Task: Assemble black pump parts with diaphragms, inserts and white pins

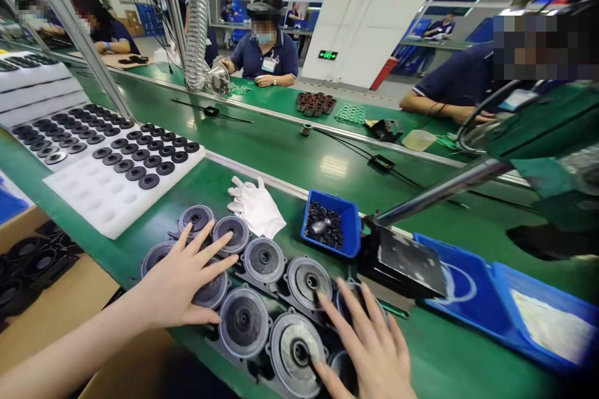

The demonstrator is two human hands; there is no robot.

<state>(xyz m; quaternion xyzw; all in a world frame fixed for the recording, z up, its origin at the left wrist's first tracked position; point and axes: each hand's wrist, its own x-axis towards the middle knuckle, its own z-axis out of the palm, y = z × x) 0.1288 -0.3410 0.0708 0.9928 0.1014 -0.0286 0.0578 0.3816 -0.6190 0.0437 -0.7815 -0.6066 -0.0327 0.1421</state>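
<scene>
Two rows of round black plastic housings (pixel 244 322) with grey rims lie on the green bench in front of me. My left hand (pixel 187 277) rests spread over the housings at the left end, covering parts of them. My right hand (pixel 369 343) is over the right end with its fingers apart. Its fingertips are at a housing with a lighter disc (pixel 297 352) inside and at a similar housing (pixel 309 283) behind it. Neither hand grips anything. A white glove (pixel 257 204) lies just behind the back row.
A blue bin (pixel 353 224) holds small black parts and a shiny metal piece. White foam trays (pixel 88 199) with black discs are at the left. A black clamp-like block (pixel 402 262) and blue trays (pixel 482 305) stand right. Co-workers (pixel 264 50) sit across the conveyor (pixel 262 121).
</scene>
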